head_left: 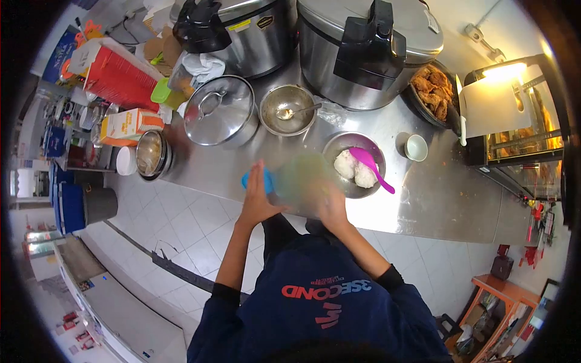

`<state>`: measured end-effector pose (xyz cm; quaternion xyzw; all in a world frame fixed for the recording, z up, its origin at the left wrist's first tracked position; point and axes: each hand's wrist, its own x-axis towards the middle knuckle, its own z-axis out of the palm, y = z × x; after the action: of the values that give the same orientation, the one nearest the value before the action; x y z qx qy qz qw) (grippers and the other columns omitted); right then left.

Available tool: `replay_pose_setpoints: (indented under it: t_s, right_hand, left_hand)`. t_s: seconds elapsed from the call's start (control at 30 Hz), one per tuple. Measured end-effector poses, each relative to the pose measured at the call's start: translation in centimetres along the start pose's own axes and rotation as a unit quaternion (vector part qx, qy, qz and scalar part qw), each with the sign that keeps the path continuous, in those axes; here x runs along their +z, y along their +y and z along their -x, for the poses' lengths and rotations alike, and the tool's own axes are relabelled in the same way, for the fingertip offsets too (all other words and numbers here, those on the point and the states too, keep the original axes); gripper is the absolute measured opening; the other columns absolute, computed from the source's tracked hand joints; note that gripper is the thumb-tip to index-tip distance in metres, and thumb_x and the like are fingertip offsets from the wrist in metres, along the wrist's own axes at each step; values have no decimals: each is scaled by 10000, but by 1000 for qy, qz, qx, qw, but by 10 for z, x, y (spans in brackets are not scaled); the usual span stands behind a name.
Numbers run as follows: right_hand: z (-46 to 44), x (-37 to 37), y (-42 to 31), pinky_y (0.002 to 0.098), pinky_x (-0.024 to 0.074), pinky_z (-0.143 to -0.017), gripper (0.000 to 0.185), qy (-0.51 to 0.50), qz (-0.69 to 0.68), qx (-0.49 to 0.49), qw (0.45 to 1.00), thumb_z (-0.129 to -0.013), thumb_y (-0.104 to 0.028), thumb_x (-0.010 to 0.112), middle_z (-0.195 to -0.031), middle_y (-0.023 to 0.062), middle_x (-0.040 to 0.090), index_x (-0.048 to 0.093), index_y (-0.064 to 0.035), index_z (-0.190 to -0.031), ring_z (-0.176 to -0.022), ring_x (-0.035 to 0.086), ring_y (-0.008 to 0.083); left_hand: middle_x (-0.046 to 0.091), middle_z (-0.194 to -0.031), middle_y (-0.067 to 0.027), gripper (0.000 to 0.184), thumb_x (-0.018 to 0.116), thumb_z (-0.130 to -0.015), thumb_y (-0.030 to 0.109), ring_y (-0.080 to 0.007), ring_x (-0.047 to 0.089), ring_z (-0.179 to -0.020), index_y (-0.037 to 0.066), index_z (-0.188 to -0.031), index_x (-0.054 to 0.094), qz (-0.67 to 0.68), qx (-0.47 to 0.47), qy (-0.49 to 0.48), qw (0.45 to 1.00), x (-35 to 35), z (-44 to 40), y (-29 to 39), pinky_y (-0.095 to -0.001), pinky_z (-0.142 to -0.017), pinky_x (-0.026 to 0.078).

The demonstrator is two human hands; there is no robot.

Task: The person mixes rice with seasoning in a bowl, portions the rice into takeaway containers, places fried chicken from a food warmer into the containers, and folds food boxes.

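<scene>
My left hand (257,196) is at the front edge of the steel counter, fingers stretched out against a small blue object (269,181). Most of that object is behind the fingers, so its kind is unclear. My right hand (333,209) is closed at the lower right of a pale green, see-through sheet (302,175), smeared by motion. Just right of it, a metal bowl (328,147) holds balls of white rice (365,175) and a magenta rice paddle (369,162). A small pale cup (416,147) stands farther right.
Behind are two large rice cookers (266,36), a lidded pot (212,130) and a metal bowl (272,125) with a spoon (302,109). A pan of fried chicken (445,115) and a lit display case (526,142) stand right. Stacked bowls (163,166) sit at the left edge.
</scene>
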<state>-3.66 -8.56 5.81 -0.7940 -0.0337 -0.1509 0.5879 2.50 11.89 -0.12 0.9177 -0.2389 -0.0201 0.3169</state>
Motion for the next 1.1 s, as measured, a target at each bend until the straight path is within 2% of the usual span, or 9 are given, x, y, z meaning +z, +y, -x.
replay_pose_setpoints:
  t_s: [0.03,0.17,0.23,0.3,0.43,0.53,0.63,0.73,1.1]
  right_hand:
    - [4,3,-4,297,528,-699,127,-27,2,10,1000,-918,-27,507,-1047,131,637,535,-2,-1039,-864,638,178]
    - [14,6,11,304,519,-739,141,-101,24,-120,987,-905,-11,514,-1110,138,623,529,2,-1044,-870,637,177]
    - [13,-13,-3,314,508,-780,137,-78,-42,-24,996,-906,-3,507,-1104,142,626,523,5,-1041,-895,637,198]
    - [15,-33,-14,332,500,-817,141,-37,-138,61,988,-893,15,526,-1065,153,637,516,6,-1034,-925,634,233]
    - [9,-58,-45,336,517,-760,198,-8,-140,-93,986,-830,23,618,-1020,162,647,538,1,-1010,-899,638,235]
    - [-4,-70,-84,344,524,-767,243,-56,-42,-203,977,-775,12,668,-1043,177,634,563,-2,-993,-923,639,279]
    - [-7,-71,-97,334,549,-712,272,-13,2,-284,959,-732,-18,700,-1092,184,608,604,-12,-987,-884,647,286]
    - [-5,-76,-104,333,554,-696,281,7,13,-330,944,-733,-41,690,-1100,181,601,620,-21,-1004,-864,653,282]
    - [-47,-74,-119,350,517,-687,320,-6,159,-355,921,-711,-66,634,-1042,165,603,612,-42,-1029,-840,617,279]
  left_hand:
    - [322,-1386,-234,1229,867,-528,392,-402,306,-1294,-5,-1427,129,56,26,-18,998,1,-5,7,-481,-1083,234]
    - [403,-1334,-199,1093,876,-537,311,-375,381,-1250,4,-1374,244,117,-10,-7,993,31,-14,0,-454,-1060,292]
    - [437,-1304,-181,1006,874,-551,271,-368,417,-1223,11,-1336,300,142,-40,1,989,30,-13,2,-437,-1046,320]
    - [452,-1298,-174,921,841,-586,207,-374,407,-1238,26,-1321,316,94,57,113,987,15,-1,18,-476,-1060,297]
    - [465,-1294,-153,901,836,-599,162,-372,401,-1253,85,-1328,312,-14,233,250,940,-25,-9,40,-539,-1068,270]
    - [455,-1298,-141,878,830,-630,177,-371,390,-1265,113,-1331,306,-48,284,296,911,-47,-33,50,-550,-1074,258]
    - [415,-1325,-144,862,825,-648,175,-362,383,-1274,97,-1333,307,-4,326,371,869,-67,-53,65,-538,-1075,265]
    - [374,-1344,-155,887,830,-644,179,-350,364,-1289,77,-1339,289,67,300,397,865,-73,-66,76,-514,-1083,265]
    - [363,-1331,-170,952,847,-619,266,-304,388,-1235,13,-1340,279,199,142,292,925,-52,-71,111,-404,-1021,344]
